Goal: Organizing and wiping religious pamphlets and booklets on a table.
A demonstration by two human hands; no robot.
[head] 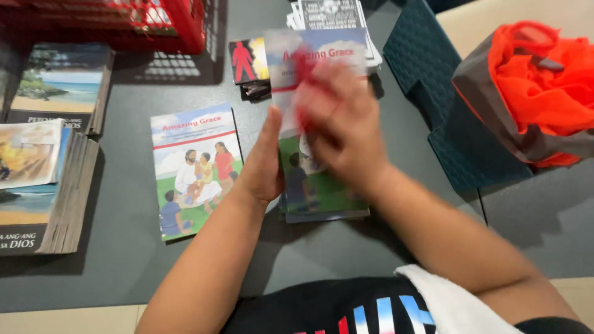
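Dark grey counter [124, 247] carries book stacks [49, 185] at left, a red basket [154, 25] at the far edge. Booklet pile [322, 204] lies centre; a single booklet [195, 170] just beside it. Left hand [263, 164] flat, edge against the pile, squaring it. Right hand [340, 124] blurred, gripping the raised top booklet [322, 52].

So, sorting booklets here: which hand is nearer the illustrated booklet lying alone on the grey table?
Left. The left hand is just right of that booklet; the right hand lies farther right.
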